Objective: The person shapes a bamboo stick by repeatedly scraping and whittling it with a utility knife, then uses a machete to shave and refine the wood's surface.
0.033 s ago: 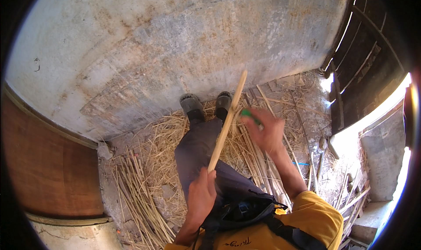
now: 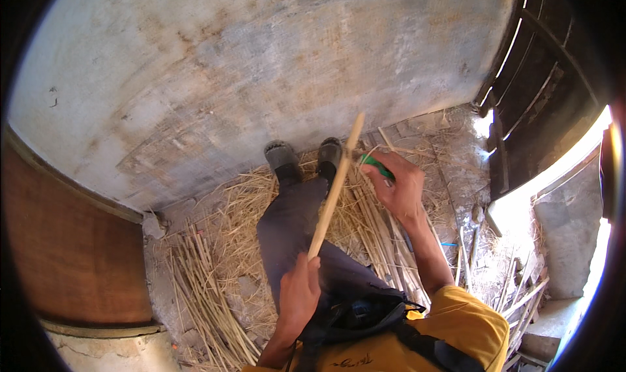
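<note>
A pale bamboo strip (image 2: 336,193) slants up and away across my legs, its far end tapering to a blunt point. My left hand (image 2: 300,288) is closed round its near end, beside my left thigh. In my right hand (image 2: 399,184) is a green-handled knife (image 2: 379,167), gripped just to the right of the strip's upper half. Its blade is hard to make out, and I cannot tell whether it touches the strip. A thin curled shaving (image 2: 370,149) shows by the knife.
Shavings (image 2: 238,206) litter the floor round my shoes (image 2: 282,158). Bundles of thin strips lie at left (image 2: 205,294) and right (image 2: 385,241). A stained wall (image 2: 313,65) stands ahead, a brown wooden panel (image 2: 72,241) at left, dark boards (image 2: 541,104) at right.
My right hand with the knife has shifted slightly right and down, and a curled shaving shows by it. The strip's far end has moved a little down and left.
</note>
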